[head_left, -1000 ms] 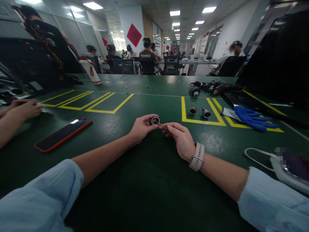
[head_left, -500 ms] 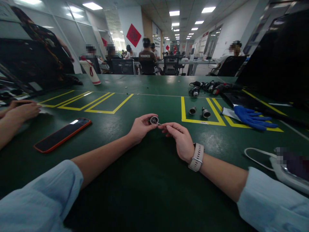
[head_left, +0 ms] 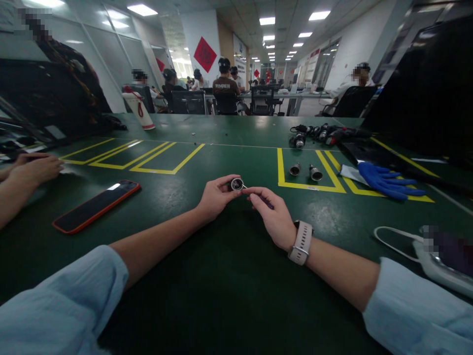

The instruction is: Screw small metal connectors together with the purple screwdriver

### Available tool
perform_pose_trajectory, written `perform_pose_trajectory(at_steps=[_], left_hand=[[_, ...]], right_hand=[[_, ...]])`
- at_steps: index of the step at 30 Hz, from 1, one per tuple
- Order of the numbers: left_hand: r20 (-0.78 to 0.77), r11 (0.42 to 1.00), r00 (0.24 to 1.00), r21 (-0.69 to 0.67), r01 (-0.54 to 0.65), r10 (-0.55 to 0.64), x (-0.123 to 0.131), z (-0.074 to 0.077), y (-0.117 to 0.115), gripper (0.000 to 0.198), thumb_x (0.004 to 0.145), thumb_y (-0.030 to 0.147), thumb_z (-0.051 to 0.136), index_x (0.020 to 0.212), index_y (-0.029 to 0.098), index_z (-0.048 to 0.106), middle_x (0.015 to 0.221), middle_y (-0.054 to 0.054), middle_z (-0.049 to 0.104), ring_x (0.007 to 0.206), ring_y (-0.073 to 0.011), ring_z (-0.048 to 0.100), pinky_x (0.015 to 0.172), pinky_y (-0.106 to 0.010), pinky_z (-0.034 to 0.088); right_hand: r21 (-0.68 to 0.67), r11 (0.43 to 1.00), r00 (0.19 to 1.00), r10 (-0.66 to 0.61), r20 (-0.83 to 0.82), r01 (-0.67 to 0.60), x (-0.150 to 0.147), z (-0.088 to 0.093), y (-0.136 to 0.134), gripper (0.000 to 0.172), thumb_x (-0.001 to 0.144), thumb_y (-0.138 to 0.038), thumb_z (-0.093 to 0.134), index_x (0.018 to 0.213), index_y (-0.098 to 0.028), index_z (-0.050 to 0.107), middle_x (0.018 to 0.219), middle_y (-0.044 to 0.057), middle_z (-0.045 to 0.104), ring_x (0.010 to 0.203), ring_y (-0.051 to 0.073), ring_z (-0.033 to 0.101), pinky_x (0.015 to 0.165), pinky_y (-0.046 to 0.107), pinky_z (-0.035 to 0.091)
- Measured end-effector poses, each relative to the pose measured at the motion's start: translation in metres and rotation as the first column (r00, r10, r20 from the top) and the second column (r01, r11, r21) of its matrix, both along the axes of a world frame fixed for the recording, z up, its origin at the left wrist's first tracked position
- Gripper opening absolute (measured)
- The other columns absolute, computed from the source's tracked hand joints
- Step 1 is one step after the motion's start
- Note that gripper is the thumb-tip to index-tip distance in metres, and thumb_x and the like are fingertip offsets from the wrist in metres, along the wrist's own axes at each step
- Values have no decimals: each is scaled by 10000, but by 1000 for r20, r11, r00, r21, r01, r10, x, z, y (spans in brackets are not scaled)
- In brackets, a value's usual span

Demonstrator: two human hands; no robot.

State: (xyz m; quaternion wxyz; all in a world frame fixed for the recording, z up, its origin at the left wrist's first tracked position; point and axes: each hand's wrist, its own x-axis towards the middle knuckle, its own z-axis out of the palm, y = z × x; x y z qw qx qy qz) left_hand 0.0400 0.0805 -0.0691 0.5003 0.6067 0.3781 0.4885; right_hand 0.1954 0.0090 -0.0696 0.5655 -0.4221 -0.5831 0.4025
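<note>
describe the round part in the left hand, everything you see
The round part looks metallic: a pale, shiny rim around a dark hollow, inner details too small to make out. Its open end faces the camera. The left hand pinches it over the green table. The tool in the right hand points at its right side; whether they touch is unclear.

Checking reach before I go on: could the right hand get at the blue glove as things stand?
Probably yes: nothing visible blocks the way across the green table to the blue glove. However, the right hand is occupied with a slim tool.
</note>
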Motion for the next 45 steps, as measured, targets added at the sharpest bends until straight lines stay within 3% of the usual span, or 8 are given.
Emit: perform_pose_trajectory(at_steps=[6, 14, 24, 32, 40, 45], left_hand=[[66, 1000, 998, -9, 3, -2, 0, 0, -1, 470, 564, 155, 799, 1009, 110, 656, 961, -69, 714, 885, -209, 668, 933, -406, 491], [0, 1000, 1000, 17, 19, -19, -1, 0, -1, 481, 569, 146, 792, 1027, 114, 650, 981, -67, 711, 922, -211, 659, 924, -386, 500], [44, 1000, 999, -1, 31, -31, -1, 0, -2, 483, 583, 198, 796, 1036, 122, 646, 1002, -86, 704, 949, -237, 655, 932, -429, 484], [-26, 998, 999, 41, 45, -44, -1, -2, -2, 485, 598, 181, 778, 1058, 120, 635, 1005, -81, 702, 970, -231, 647, 956, -411, 475], [-6, 997, 999, 64, 53, -53, 0, -2, -2, 468, 607, 186, 774, 1050, 121, 637, 1018, -77, 697, 952, -219, 650, 953, -408, 474], [6, 999, 1000, 50, 18, -18, -1, -2, -1, 470, 591, 194, 786, 1033, 120, 644, 982, -77, 704, 917, -224, 659, 920, -408, 495]], right_hand=[[30, 998, 999, 46, 4, -46, 0, 2, -1, 204, 875, -261, 526, 1012, -241, 674, 1025, 32, 664, 953, 196, 598, 796, 351, 456], [5, 1000, 999, 2, -33, -2, 0, 2, -1, 198, 862, -265, 534, 977, -222, 689, 984, 44, 665, 912, 198, 585, 798, 364, 442], [-18, 997, 986, 71, -153, -74, 1, 2, 0, 210, 849, -277, 524, 955, -232, 700, 980, 45, 676, 888, 190, 587, 741, 334, 469], [-23, 999, 988, 32, -153, -36, 1, 1, 0, 174, 827, -268, 566, 915, -225, 709, 937, 39, 676, 872, 192, 576, 772, 348, 434], [-63, 993, 967, 82, -243, -100, 2, 0, 1, 190, 831, -270, 532, 906, -230, 702, 965, 50, 691, 865, 191, 586, 709, 335, 454], [-56, 997, 969, 34, -245, -49, 0, 2, 0, 167, 822, -266, 544, 864, -224, 700, 948, 46, 689, 835, 182, 572, 705, 326, 436]])
